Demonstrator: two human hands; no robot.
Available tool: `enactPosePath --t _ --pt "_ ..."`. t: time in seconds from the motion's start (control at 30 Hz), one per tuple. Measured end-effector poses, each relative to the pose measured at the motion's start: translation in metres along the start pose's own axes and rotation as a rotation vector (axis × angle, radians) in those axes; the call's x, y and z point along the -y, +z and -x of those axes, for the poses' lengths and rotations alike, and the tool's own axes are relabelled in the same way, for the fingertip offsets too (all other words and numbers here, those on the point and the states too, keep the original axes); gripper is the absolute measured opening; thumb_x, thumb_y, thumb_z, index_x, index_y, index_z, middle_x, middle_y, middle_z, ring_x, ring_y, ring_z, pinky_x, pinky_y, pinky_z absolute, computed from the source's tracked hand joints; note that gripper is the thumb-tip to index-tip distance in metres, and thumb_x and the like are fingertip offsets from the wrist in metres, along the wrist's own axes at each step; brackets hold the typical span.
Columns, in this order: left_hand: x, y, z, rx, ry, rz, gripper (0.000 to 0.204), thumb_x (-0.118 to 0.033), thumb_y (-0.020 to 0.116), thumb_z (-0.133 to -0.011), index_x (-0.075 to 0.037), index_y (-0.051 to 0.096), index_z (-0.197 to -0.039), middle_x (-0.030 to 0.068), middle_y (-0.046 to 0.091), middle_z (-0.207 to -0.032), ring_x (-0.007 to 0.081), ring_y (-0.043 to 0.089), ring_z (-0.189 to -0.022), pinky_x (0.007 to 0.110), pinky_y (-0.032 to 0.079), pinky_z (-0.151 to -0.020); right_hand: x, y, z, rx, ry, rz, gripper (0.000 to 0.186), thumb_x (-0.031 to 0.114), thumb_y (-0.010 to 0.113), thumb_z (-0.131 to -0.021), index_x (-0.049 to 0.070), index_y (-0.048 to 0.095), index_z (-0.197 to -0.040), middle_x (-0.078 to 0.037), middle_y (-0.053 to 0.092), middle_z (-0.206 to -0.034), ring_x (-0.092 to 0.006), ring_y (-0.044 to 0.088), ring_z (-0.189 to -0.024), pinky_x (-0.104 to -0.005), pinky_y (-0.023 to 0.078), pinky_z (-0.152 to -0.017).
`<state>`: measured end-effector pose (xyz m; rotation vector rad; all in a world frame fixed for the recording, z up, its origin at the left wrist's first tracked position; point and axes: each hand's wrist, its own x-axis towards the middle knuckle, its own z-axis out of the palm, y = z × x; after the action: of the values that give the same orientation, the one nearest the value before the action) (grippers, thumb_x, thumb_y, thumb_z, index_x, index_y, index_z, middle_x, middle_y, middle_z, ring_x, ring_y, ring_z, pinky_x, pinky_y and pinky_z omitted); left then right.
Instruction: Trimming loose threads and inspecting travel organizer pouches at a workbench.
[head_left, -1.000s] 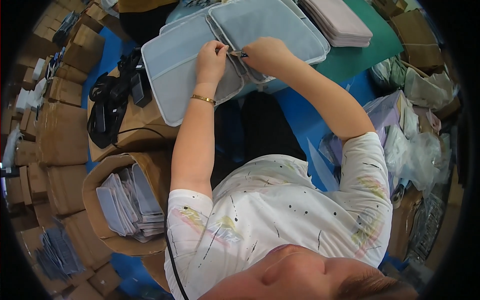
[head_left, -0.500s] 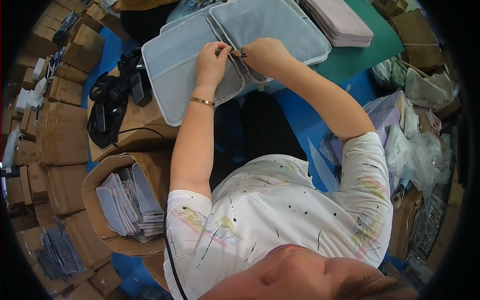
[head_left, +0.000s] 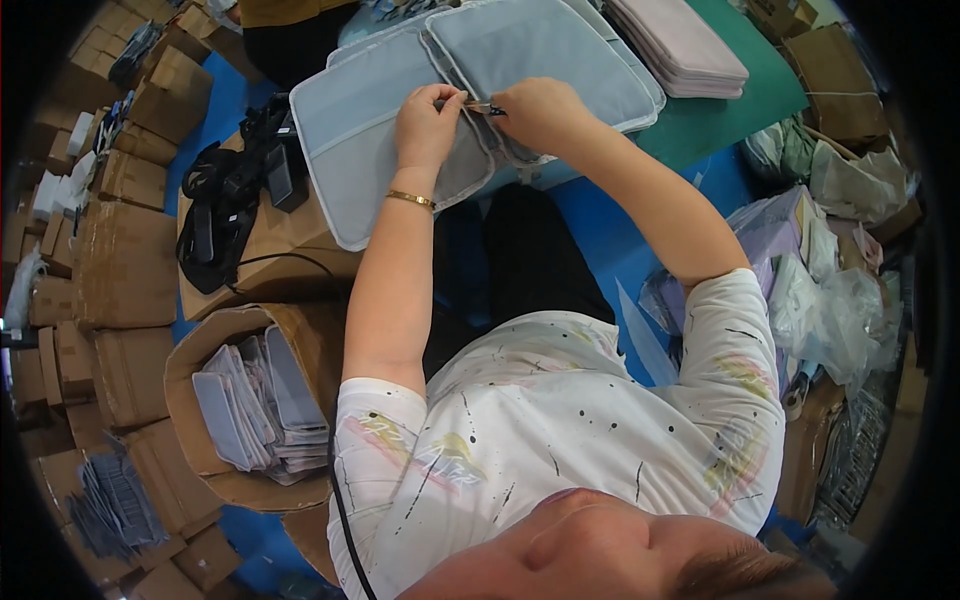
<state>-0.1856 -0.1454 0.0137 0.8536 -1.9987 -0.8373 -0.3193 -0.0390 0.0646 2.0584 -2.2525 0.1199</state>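
A light grey fabric case (head_left: 360,155) with white piped edges lies opened out before me, its two padded halves side by side. My left hand (head_left: 428,130) is closed in a pinch over the inner edge of the left half. Whatever is between its fingertips is too small to make out. Closed beside it, my right hand (head_left: 543,113) grips a small metal tool with dark handles (head_left: 494,110), which looks like snips. The tool's tip points left, close to the left fingertips. Part of the tool is hidden by the right fingers.
Pale pink cases (head_left: 690,50) are stacked on a green mat (head_left: 750,100). Black straps and devices (head_left: 225,210) lie on a carton to the left. Below stands an open carton (head_left: 185,400) of grey pieces. Plastic bags (head_left: 830,310) lie right; a person in dark clothing (head_left: 290,50) is beyond.
The case and both hands have shifted slightly to the right. More of the metal tool now shows between my hands. The left hand still pinches and the right hand still grips.
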Motion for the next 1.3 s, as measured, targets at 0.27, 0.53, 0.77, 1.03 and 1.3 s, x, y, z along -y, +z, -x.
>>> enactPosePath --t 0.27,0.53,0.77,1.03,1.3 --pt "-0.002 0.002 0.0 0.001 -0.053 0.009 0.017 -0.022 0.067 -0.081 -0.005 0.067 -0.082 0.0099 0.064 -0.087 0.0262 0.061 -0.081 0.036 0.048 -0.072 0.002 0.0 0.0 0.01 0.039 -0.01 0.022 0.03 0.059 -0.086 0.011 0.066 -0.096 -0.012 0.067 -0.079 -0.0316 0.065 -0.076 -0.0426 0.053 -0.064" --pt "-0.002 0.002 -0.001 -0.013 -0.014 -0.028 0.018 -0.022 0.067 -0.081 -0.004 0.067 -0.081 0.0102 0.064 -0.087 0.0267 0.061 -0.08 0.036 0.048 -0.072 0.005 -0.001 -0.001 0.012 0.017 0.008 0.022 0.031 0.058 -0.086 0.011 0.066 -0.092 -0.012 0.067 -0.078 -0.0315 0.065 -0.077 -0.0423 0.053 -0.065" --pt "-0.004 -0.012 0.004 0.086 -0.329 0.373 0.016 -0.016 0.066 -0.082 -0.003 0.062 -0.089 0.0113 0.061 -0.088 0.0269 0.061 -0.079 0.034 0.048 -0.071 -0.011 -0.001 0.0 -0.004 0.022 -0.117 0.024 0.03 0.06 -0.085 0.01 0.067 -0.096 -0.012 0.067 -0.079 -0.0325 0.064 -0.078 -0.0429 0.051 -0.067" --pt "-0.009 -0.013 0.029 -0.034 0.31 -0.333 0.008 -0.007 0.062 -0.079 -0.004 0.063 -0.086 0.0106 0.058 -0.09 0.0283 0.058 -0.087 0.038 0.049 -0.074 -0.006 -0.008 0.014 -0.133 -0.05 0.012 0.03 0.027 0.061 -0.084 0.012 0.063 -0.11 -0.008 0.066 -0.083 -0.0289 0.065 -0.077 -0.0396 0.052 -0.065" --pt "-0.007 -0.003 0.032 -0.112 0.48 -0.584 0.004 -0.005 0.055 -0.074 -0.005 0.06 -0.073 0.0086 0.055 -0.081 0.0282 0.057 -0.085 0.037 0.051 -0.068 0.016 -0.017 0.006 -0.074 -0.139 0.179 0.01 0.014 0.058 -0.08 0.012 0.068 -0.081 -0.009 0.069 -0.084 -0.0256 0.067 -0.081 -0.0342 0.053 -0.063"
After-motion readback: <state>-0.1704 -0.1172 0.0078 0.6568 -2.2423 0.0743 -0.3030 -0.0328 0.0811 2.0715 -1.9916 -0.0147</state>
